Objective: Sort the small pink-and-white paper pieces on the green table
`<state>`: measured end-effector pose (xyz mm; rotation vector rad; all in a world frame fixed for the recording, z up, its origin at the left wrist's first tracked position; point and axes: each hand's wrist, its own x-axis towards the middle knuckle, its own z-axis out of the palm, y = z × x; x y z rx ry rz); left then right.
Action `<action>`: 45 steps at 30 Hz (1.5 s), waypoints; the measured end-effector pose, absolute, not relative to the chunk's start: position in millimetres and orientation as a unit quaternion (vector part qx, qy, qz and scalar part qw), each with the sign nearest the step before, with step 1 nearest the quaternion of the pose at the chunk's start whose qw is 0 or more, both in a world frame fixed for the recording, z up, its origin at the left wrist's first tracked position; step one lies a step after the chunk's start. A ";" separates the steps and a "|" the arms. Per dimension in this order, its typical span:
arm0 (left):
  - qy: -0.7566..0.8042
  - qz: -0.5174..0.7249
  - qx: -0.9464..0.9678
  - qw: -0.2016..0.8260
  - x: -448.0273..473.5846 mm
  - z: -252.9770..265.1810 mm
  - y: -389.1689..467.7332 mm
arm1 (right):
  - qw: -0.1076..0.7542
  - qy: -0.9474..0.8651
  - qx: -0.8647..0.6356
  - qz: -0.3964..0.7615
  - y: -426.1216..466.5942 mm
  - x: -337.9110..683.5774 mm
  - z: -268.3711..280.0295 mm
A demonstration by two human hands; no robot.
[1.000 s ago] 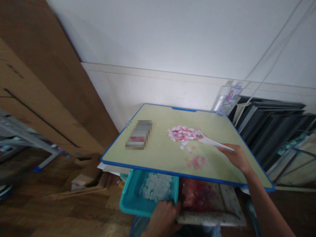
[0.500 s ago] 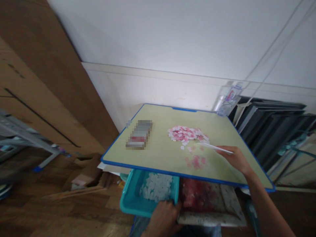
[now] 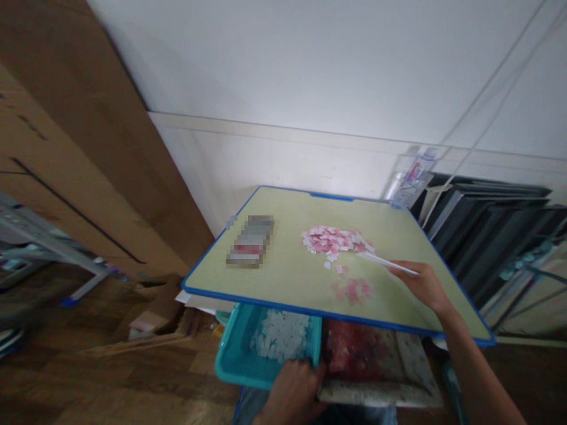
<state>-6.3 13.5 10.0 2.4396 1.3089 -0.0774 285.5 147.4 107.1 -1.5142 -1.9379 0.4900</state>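
Note:
My right hand pinches a slim white stick-shaped tool, whose tip rests at the right lower side of a pile of small pink-and-white flakes on the pale yellow board. A few loose flakes lie just below the pile, and a pink stain marks the board nearer to me. Below the board's front edge, my left hand is closed at the near right corner of a turquoise basin. White flakes lie inside the basin. The left fingertips are partly hidden.
A red-stained pale tray sits right of the basin, partly under the board. A blurred-out phone-like object lies on the board's left. Behind the board stands a clear plastic bottle; dark flat panels lean right. Cardboard stands left.
The white tool's tip has shifted slightly up toward the pile, and a loose flake below the pile has moved a little. My left hand stays where it was.

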 end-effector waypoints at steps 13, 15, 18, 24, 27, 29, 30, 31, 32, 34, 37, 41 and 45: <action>0.467 -0.047 0.864 0.184 -6.0 11.3 13.9 | 0.296 -0.716 -0.608 0.172 144.2 303.9 108.1; 0.466 -0.048 0.864 0.186 -6.0 12.8 14.0 | 0.306 -0.711 -0.613 0.161 148.5 302.7 104.4; 0.465 -0.041 0.864 0.187 -5.9 14.5 14.1 | 0.315 -0.705 -0.613 0.167 150.3 301.7 101.9; 0.461 -0.051 0.866 0.189 -5.7 14.1 14.6 | 0.321 -0.699 -0.616 0.171 151.6 296.7 103.2; 0.456 -0.052 0.868 0.189 -5.4 12.1 14.5 | 0.317 -0.706 -0.607 0.181 156.1 290.8 105.1; 0.459 -0.052 0.866 0.189 -5.3 11.1 14.3 | 0.310 -0.718 -0.592 0.193 158.0 286.7 108.9; 0.462 -0.052 0.865 0.188 -5.3 11.0 14.2 | 0.301 -0.729 -0.580 0.202 158.1 284.7 111.7; 0.463 -0.053 0.865 0.188 -5.4 11.2 14.2 | 0.290 -0.741 -0.567 0.213 157.7 282.7 115.1; 0.463 -0.054 0.864 0.189 -5.6 11.7 14.3 | 0.278 -0.752 -0.554 0.224 156.8 280.8 118.7; 0.460 -0.053 0.865 0.190 -5.9 13.5 14.4 | 0.262 -0.768 -0.534 0.239 155.1 276.4 125.2; 0.457 -0.049 0.868 0.191 -6.3 15.8 14.6 | 0.286 -0.760 -0.534 0.237 156.8 268.8 128.5; 0.455 -0.042 0.870 0.184 -6.6 15.5 14.2 | 0.307 -0.745 -0.539 0.247 167.9 263.7 120.9; 0.454 -0.036 0.871 0.183 -6.6 14.8 13.9 | 0.282 -0.753 -0.523 0.281 171.4 270.5 116.6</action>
